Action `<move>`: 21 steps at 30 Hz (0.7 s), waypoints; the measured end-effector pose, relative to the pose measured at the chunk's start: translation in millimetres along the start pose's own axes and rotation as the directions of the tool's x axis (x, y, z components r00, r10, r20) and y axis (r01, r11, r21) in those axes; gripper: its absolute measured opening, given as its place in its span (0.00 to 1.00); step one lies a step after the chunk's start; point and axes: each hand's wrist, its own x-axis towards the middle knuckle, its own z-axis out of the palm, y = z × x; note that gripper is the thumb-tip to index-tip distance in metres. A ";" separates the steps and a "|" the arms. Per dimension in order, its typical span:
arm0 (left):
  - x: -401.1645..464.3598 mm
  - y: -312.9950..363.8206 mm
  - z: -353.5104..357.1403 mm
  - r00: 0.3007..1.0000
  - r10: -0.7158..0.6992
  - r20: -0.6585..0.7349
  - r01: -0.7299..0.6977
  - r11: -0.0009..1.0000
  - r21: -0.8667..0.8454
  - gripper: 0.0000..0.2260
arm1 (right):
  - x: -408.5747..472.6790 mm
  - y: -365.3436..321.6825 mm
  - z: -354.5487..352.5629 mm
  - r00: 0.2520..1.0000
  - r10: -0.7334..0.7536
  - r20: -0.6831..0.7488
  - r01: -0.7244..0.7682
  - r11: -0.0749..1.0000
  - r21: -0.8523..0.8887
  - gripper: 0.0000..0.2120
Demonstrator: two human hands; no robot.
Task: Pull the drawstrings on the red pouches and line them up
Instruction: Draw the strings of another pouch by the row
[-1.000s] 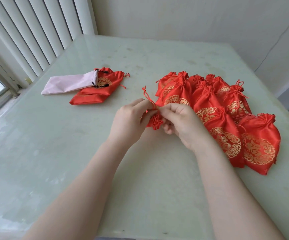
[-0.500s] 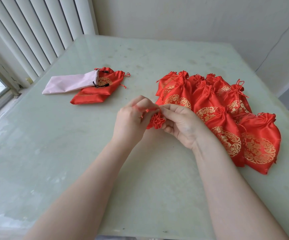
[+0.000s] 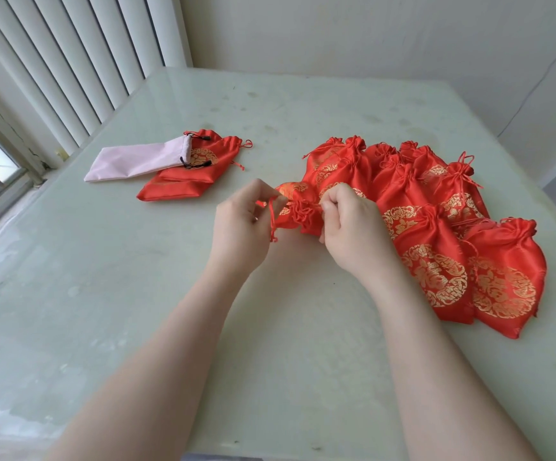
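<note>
A red pouch with gold print is held over the table's middle, its mouth gathered tight. My left hand pinches its red drawstring, which hangs in a loop below the fingers. My right hand grips the pouch's puckered neck from the right. Several cinched red pouches lie overlapped in a row to the right of my hands. Two flat red pouches lie at the far left.
A pale pink drawstring bag lies on the flat red pouches. The pale green table meets vertical blinds and a window on the left, a wall behind.
The pouch has turned so that its body points away from me. My left hand has drawn the string out leftward and my right hand now grips the neck from above.
</note>
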 end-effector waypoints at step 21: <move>-2.4 20.9 -0.5 0.979 -0.172 0.106 0.198 0.921 -0.335 0.10 | 7.0 -35.1 -3.7 0.819 0.444 0.364 -0.553 0.442 0.707 0.16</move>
